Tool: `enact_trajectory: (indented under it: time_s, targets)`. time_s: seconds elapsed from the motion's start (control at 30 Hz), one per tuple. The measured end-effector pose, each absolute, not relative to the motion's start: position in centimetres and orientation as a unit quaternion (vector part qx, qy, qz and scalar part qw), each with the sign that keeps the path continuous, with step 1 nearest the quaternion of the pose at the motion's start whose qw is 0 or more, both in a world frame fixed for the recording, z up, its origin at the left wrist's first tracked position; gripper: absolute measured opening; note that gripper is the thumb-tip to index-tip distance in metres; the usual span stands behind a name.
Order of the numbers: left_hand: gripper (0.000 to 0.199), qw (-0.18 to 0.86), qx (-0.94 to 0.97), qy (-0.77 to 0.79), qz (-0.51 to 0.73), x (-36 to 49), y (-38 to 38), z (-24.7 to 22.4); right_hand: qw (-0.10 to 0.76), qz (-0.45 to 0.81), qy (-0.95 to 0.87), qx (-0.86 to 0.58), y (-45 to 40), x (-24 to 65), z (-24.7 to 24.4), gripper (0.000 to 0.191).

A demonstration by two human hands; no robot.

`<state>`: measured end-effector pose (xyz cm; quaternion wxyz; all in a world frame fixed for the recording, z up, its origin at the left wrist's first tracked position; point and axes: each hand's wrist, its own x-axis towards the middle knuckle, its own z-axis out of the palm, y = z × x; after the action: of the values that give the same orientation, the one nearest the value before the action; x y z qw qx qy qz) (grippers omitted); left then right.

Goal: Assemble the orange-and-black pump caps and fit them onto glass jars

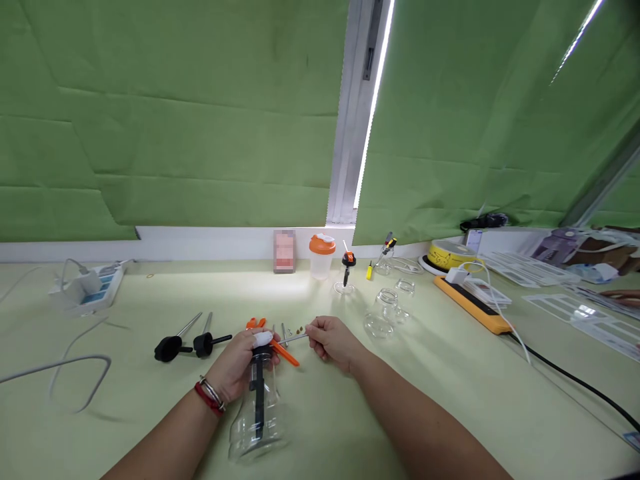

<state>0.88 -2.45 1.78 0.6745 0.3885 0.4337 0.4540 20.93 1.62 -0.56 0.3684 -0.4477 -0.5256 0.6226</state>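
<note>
My left hand (234, 370) is closed around the neck of a clear, wide-based bottle (273, 433) near the front of the table. Down the middle of this bottle runs a black stem (259, 397). White and orange parts top it, with an orange lever (286, 354) sticking out to the right. A thin metal rod (297, 337) is pinched in my right hand (334, 343), its other end reaching the bottle's top; the exact contact is too small to tell. Several small brown bits (299, 331) and metal pins (285, 335) lie just beyond the hands.
Two black cup-shaped pieces with metal rods, one a black piece (169, 348), lie left. Behind stand an orange-lidded cup (321, 260) and a black-and-orange part on a clear base (349, 260). Clear glass jars (379, 325) and an orange power strip (470, 307) are right. Another person's hand (623, 297) shows far right.
</note>
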Motion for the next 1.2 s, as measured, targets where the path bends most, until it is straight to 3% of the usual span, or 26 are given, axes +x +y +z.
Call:
enact_trajectory:
  time_s: [0.17, 0.33, 0.5, 0.67, 0.73, 0.83, 0.9, 0.97, 1.2]
  targets:
    - [0.014, 0.669, 0.382, 0.436, 0.464, 0.7, -2.4, 2.2, 0.366, 0.448, -0.648, -0.495, 1.9, 21.4, -0.6, 0.017]
    - [0.01, 0.635, 0.331, 0.429, 0.55, 0.0, -1.9, 2.4, 0.32, 0.323, -0.711, -0.537, 2.3, 20.7, -1.1, 0.007]
    - [0.014, 0.625, 0.318, 0.426, 0.572, -0.1, -1.9, 2.4, 0.27, 0.256, -0.756, -0.539, 2.6, 18.9, -1.6, 0.008]
    - [0.018, 0.622, 0.331, 0.427, 0.566, 0.1, -2.2, 2.7, 0.283, 0.218, -0.751, -0.555, 1.9, 19.4, -0.6, 0.011]
    - [0.02, 0.605, 0.327, 0.42, 0.592, 0.1, -2.2, 2.8, 0.305, 0.244, -0.741, -0.546, 1.1, 19.8, -0.2, 0.026]
    - [0.02, 0.554, 0.303, 0.412, 0.657, 0.4, -2.2, 2.8, 0.312, 0.473, -0.677, -0.47, -0.5, 19.9, 0.2, 0.053]
    - [0.02, 0.523, 0.29, 0.413, 0.687, 0.7, -2.3, 2.8, 0.286, 0.646, -0.588, -0.394, -1.6, 19.6, 0.4, 0.06]
    - [0.02, 0.509, 0.297, 0.412, 0.695, 1.0, -2.5, 2.9, 0.28, 0.727, -0.526, -0.341, -2.2, 19.3, 0.6, 0.058]
    - [0.023, 0.472, 0.481, 0.485, 0.557, 1.4, -3.5, 4.3, 0.401, 0.661, -0.5, -0.389, -1.6, 19.7, 1.6, 0.047]
